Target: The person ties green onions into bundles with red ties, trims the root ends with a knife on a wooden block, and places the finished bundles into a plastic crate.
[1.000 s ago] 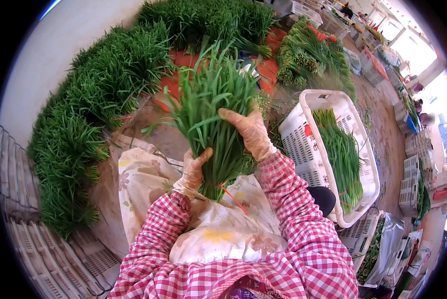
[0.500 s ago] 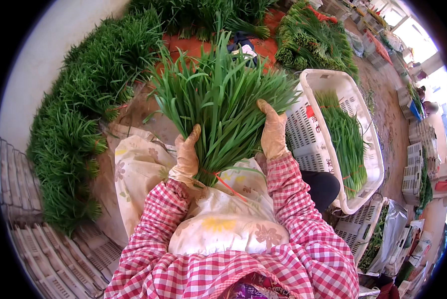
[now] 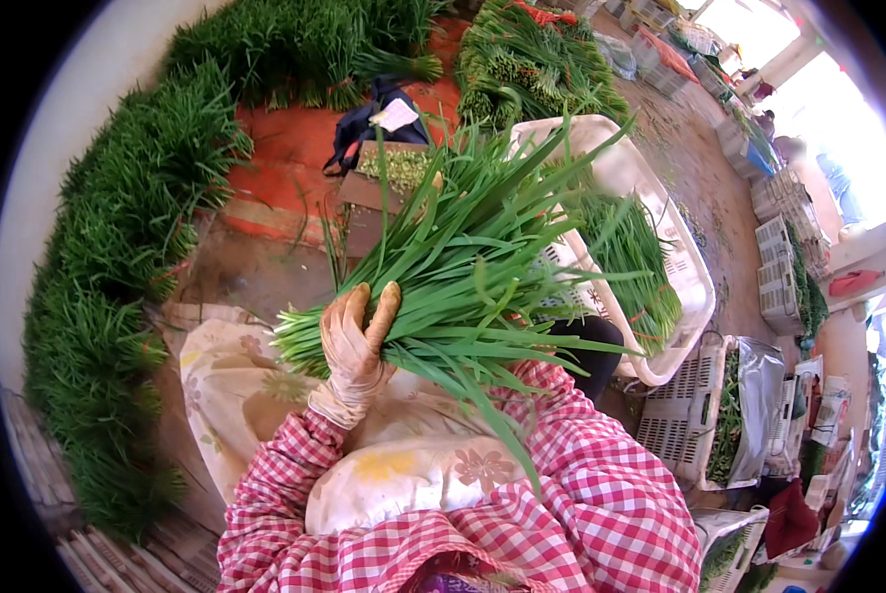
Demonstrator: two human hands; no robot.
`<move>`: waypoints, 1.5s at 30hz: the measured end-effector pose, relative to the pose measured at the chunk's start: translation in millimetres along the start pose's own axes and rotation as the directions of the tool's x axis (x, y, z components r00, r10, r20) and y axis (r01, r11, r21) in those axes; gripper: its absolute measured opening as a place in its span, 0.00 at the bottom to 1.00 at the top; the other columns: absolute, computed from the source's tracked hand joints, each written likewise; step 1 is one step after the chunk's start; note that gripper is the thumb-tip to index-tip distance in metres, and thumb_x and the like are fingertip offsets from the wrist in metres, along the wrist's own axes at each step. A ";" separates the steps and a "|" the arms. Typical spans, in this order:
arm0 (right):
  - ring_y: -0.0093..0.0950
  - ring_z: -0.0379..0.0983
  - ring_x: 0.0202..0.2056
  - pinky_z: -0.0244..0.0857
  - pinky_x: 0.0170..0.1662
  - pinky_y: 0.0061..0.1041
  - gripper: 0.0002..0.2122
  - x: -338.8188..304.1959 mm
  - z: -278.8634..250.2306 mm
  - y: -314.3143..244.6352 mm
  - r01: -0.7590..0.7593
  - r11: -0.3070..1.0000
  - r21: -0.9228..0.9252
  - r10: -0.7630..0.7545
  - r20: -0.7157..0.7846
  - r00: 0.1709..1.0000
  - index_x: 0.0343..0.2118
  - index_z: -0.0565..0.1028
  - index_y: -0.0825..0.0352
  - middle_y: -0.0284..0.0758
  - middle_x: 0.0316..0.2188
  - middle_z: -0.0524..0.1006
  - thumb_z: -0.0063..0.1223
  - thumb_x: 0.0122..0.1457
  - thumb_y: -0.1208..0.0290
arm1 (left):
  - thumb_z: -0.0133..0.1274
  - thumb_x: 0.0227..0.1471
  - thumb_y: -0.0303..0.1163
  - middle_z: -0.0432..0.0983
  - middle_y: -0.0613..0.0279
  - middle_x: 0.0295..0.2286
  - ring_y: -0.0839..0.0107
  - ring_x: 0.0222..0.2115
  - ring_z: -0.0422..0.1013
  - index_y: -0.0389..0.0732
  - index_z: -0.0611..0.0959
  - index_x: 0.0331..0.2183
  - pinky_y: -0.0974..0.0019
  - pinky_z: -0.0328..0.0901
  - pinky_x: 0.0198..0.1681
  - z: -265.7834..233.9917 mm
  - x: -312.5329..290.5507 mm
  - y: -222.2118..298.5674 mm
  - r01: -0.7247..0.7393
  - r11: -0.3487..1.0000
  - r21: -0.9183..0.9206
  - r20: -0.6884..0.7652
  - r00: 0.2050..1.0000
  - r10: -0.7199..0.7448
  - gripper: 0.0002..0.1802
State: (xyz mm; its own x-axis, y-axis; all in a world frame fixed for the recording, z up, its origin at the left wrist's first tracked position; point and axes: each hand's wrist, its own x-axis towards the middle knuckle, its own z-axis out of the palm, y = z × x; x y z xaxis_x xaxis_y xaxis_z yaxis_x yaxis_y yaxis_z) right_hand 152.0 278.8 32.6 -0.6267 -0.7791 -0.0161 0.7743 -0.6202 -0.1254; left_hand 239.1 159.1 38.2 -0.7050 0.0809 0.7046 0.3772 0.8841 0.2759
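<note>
A thick bunch of green garlic chives (image 3: 463, 262) lies slanted across my lap, its pale stem ends toward the left and its long leaves fanning out to the right. My left hand (image 3: 355, 346), in a stained pale glove, is closed around the bunch near the stems, thumb and fingers on top. The sleeve of my right arm (image 3: 551, 395) runs up under the leaves. Leaves cover my right hand, so its fingers do not show. Under the bunch is my cream flowered apron (image 3: 388, 466).
Right of the bunch stands a white plastic crate (image 3: 698, 287) holding tied chives (image 3: 640, 272). Piled chives (image 3: 97, 326) line the left wall. More bundles (image 3: 532, 69) lie at the back. A dark bag (image 3: 369, 124) rests on the red sheet (image 3: 275, 163), beside a brown box (image 3: 369, 188).
The bunch has swung from upright to slanted, stem ends now leftward. My right hand has gone from the bunch's right side to beneath its leaves. The view has shifted to the right.
</note>
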 end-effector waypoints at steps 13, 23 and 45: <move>0.27 0.73 0.28 0.69 0.32 0.23 0.07 20.9 1.2 -9.3 -0.066 0.984 -0.165 0.046 -0.123 0.991 0.34 0.75 0.69 0.34 0.31 0.77 0.51 0.55 0.73 | 0.59 0.39 0.45 0.66 0.43 0.45 0.48 0.44 0.65 0.42 0.72 0.51 0.52 0.60 0.46 -4.1 -5.1 -9.7 0.079 0.983 -0.164 -0.045 0.995 -0.087 0.37; 0.26 0.73 0.27 0.69 0.31 0.23 0.07 73.6 43.6 -75.2 -0.070 0.866 -0.495 -0.072 -0.262 0.963 0.34 0.75 0.68 0.33 0.29 0.78 0.51 0.55 0.72 | 0.60 0.39 0.29 0.70 0.47 0.43 0.50 0.39 0.69 0.42 0.67 0.55 0.58 0.64 0.42 88.2 -49.9 -62.5 0.460 0.379 -0.802 0.189 0.799 -0.571 0.39; 0.17 0.65 0.19 0.60 0.23 0.19 0.20 -28.7 187.2 -32.5 -0.362 -0.739 -0.569 -0.296 -0.209 0.932 0.36 0.76 0.74 0.28 0.16 0.72 0.66 0.46 0.63 | 0.61 0.30 0.30 0.69 0.48 0.42 0.51 0.38 0.67 0.44 0.68 0.55 0.55 0.62 0.40 23.1 -40.7 -36.8 0.256 0.950 -0.178 -0.137 0.950 -0.281 0.44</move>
State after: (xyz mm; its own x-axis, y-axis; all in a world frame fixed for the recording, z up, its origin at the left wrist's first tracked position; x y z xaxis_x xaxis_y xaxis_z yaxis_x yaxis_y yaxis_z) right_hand 161.3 304.2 222.9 -0.8317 -0.5235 -0.1849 -0.3949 0.7920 -0.4657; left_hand 240.1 133.9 -15.8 -0.6937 -0.2346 0.6810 0.2850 0.7789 0.5586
